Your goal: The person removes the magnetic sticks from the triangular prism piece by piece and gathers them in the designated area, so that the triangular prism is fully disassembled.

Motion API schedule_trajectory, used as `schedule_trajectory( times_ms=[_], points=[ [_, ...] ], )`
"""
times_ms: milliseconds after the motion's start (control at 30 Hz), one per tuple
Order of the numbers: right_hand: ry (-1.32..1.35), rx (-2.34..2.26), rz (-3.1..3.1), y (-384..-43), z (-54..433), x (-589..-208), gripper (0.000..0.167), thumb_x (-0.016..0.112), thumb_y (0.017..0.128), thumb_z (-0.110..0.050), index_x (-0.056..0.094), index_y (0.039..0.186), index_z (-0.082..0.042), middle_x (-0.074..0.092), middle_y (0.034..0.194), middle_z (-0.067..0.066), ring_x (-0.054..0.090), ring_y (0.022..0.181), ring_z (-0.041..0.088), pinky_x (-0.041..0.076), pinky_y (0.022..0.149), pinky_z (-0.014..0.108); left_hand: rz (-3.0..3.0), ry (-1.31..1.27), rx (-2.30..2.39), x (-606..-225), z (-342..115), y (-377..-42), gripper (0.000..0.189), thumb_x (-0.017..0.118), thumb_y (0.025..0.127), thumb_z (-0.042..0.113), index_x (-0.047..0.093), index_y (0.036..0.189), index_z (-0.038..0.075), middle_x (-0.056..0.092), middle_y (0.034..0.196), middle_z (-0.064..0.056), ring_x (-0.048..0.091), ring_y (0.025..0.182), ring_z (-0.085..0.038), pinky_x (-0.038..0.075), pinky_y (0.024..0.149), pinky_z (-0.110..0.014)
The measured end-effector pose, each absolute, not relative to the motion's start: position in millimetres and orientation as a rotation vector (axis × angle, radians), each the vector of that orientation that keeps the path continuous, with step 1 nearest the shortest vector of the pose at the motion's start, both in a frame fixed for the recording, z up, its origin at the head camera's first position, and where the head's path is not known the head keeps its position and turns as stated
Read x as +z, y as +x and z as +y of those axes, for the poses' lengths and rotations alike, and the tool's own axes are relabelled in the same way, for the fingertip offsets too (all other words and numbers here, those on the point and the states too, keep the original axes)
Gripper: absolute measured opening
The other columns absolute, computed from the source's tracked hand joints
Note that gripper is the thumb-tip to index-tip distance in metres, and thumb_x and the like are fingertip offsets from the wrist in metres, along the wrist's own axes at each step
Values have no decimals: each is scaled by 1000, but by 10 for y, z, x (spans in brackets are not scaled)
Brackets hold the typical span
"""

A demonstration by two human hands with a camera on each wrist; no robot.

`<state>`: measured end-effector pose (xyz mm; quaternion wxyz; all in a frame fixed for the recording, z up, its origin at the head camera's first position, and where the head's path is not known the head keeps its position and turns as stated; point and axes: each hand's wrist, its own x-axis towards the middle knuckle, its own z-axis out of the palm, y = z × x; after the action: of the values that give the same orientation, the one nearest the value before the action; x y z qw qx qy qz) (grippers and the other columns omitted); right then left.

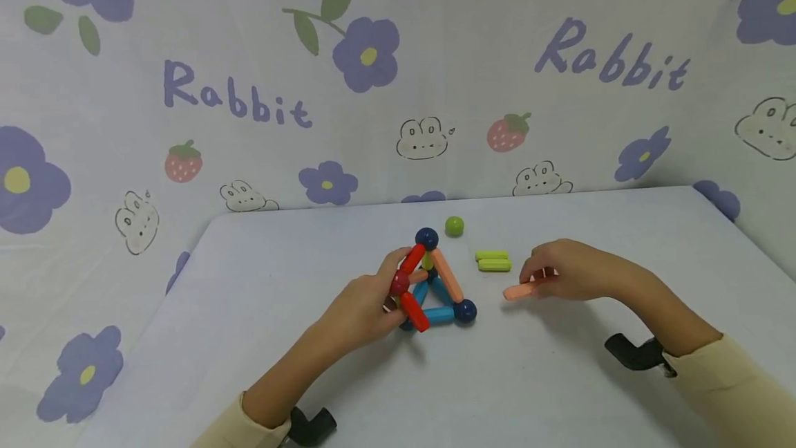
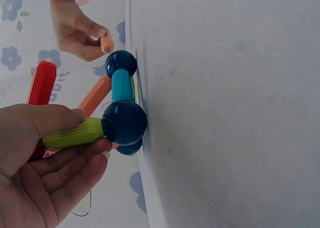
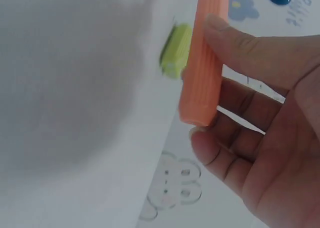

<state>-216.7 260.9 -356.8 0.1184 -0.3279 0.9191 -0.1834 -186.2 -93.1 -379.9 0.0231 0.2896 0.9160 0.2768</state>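
My left hand (image 1: 363, 306) holds a toy frame of coloured building sticks and balls on the table. In the left wrist view, thumb and fingers pinch its green stick (image 2: 75, 133), which meets a dark blue ball (image 2: 125, 122). Light blue sticks (image 1: 438, 315) form the base, and a red ball (image 1: 400, 283) sits at the side near my thumb. From that ball a red stick (image 1: 415, 312) juts out with its far end free. Over to the right, my right hand (image 1: 575, 272) pinches a loose orange stick (image 3: 202, 88) between thumb and fingers, its tip directed toward the frame.
Two yellow-green sticks (image 1: 494, 265) lie side by side between the frame and my right hand. Behind the frame is a green ball (image 1: 455, 226). The white table (image 1: 560, 386) ends at a patterned cloth backdrop (image 1: 249, 151).
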Motion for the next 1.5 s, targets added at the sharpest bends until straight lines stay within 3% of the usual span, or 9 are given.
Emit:
schedule_trajectory(
  times_ms=[467, 600, 767, 867, 1500],
  points=[
    [-740, -231, 2884, -2523, 3108, -3719, 11, 74, 86, -5, 73, 94, -13, 58, 78, -4, 51, 73, 17, 48, 64, 36, 2844, 909, 870, -3801, -956, -1860, 88, 80, 83, 8, 26, 152, 16, 69, 91, -1, 65, 76, -8, 54, 69, -21],
    [-714, -164, 2941, -2595, 3123, -3790, 7, 74, 91, -19, 72, 92, -12, 58, 76, -3, 51, 70, 17, 48, 64, 38, 2843, 911, 869, -3803, -955, -1861, 88, 80, 83, 8, 26, 152, 17, 69, 91, 0, 65, 76, -8, 54, 69, -21],
    [-712, -136, 2995, -2643, 3125, -3845, 3, 70, 91, -7, 72, 91, -9, 62, 79, 1, 54, 71, 20, 51, 68, 43, 2839, 897, 858, -3799, -940, -1860, 89, 81, 83, 9, 25, 153, 18, 70, 92, 0, 66, 77, -7, 54, 70, -21],
    [-723, -132, 2994, -2671, 3111, -3849, 12, 68, 87, 2, 73, 93, -8, 65, 83, 2, 56, 74, 21, 52, 72, 46, 2846, 900, 853, -3797, -937, -1861, 89, 81, 83, 9, 25, 153, 18, 70, 92, 0, 66, 76, -7, 54, 70, -21],
    [-721, -187, 2951, -2674, 3056, -3825, 10, 73, 90, -7, 74, 99, -5, 67, 87, 4, 57, 78, 22, 53, 76, 48, 2856, 917, 843, -3789, -927, -1857, 89, 81, 83, 9, 26, 152, 16, 70, 91, -1, 66, 76, -9, 55, 70, -23]
  ],
)
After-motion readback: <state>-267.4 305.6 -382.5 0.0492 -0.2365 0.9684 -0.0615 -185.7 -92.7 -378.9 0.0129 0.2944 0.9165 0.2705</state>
